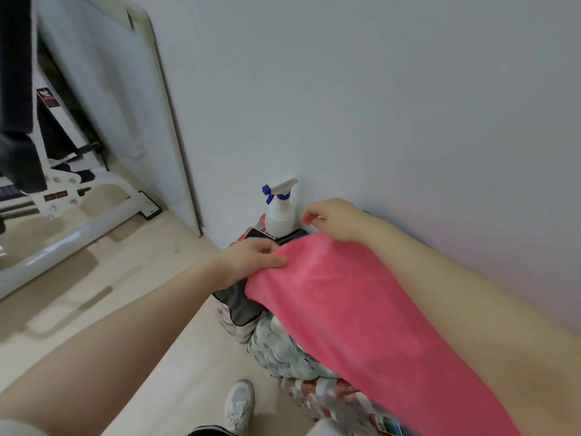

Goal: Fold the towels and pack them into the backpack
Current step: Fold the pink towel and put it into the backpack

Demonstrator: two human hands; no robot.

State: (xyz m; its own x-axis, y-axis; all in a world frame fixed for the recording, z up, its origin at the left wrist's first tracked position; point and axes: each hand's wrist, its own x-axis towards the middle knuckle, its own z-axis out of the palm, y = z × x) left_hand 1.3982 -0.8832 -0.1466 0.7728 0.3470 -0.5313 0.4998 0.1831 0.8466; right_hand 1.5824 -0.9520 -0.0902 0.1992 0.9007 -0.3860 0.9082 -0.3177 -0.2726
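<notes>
A person's left hand [251,261] pinches the near corner of a pink towel [352,313] at the centre of the frame, thumb on top of the cloth and fingers curled beneath it. The right hand [334,219], just above and to the right, hovers over the towel's far corner with its fingers loosely curled; whether they hold the cloth cannot be told from this angle. The towel stretches from both hands down toward the lower right of the frame, draped beneath the right forearm and over a heap of patterned bundles [283,350] on the floor. A dark grey cloth [237,302] lies just beneath the left hand, partly covered by the pink towel. Behind the hands, a white spray bottle [279,212] with a blue trigger stands upright against the pale wall [408,105]. White metal exercise equipment [72,212] fills the left of the frame on a light wooden floor [132,287]. A white shoe [239,404] shows at the bottom centre. No backpack can be identified.
</notes>
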